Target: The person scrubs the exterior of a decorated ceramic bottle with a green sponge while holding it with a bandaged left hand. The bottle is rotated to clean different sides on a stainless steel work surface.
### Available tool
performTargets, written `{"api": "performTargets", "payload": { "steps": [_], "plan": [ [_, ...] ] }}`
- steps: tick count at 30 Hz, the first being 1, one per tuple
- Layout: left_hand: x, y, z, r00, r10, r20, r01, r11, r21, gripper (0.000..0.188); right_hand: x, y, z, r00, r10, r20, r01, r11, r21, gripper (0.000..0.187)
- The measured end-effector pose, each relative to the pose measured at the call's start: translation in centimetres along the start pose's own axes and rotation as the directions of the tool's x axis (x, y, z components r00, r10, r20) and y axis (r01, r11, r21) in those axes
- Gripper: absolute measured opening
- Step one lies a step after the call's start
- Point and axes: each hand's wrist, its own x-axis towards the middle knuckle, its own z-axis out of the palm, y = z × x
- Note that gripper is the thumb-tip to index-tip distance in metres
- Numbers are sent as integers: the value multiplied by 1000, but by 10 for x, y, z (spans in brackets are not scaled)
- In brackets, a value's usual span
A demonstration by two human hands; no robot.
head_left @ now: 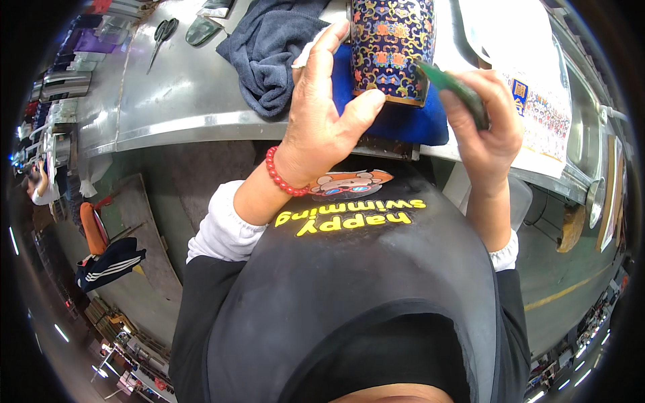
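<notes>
Patterned container [393, 50], dark blue with multicolour scrolls, lies at upper centre of frame on a blue cloth [420, 127]. Left hand [321, 124]: thumb spread from the extended fingers, at container's left side; contact uncertain. Right hand [496, 127] pinches green scraper [465, 93], tip at container's right edge. Progress, judged: pattern covers visible face; edge work seems under way; remainder cannot be told.

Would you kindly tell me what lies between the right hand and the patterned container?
In the head view, the green tool held by the right hand spans the gap, its pointed end overlapping the patterned container; contact is unclear.
</notes>
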Motion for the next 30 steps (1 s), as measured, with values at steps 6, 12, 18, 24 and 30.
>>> {"api": "performTargets", "payload": {
  "steps": [6, 12, 18, 24, 30],
  "plan": [
    [-7, -8, -10, 998, 41, 55, -46, 995, 93, 80, 14, -14, -16, 911, -335, 242, 320, 942, 101, 48],
    [0, -13, -10, 987, 145, 63, -153, 976, 154, 77, 10, -17, -18, 873, -339, 350, 346, 937, 44, 43],
    [0, -14, -3, 998, 52, 43, -53, 998, 28, 76, -4, -6, -12, 977, -112, 181, 76, 979, 192, 32],
    [1, -9, -3, 999, 20, 45, -22, 998, 51, 77, -25, -8, -11, 923, 357, 146, -384, 820, 425, 28],
    [4, -6, -9, 997, -35, 75, 45, 990, -136, 64, -15, -15, -14, 988, 18, 156, 7, 988, -156, 39]
  ]
}}
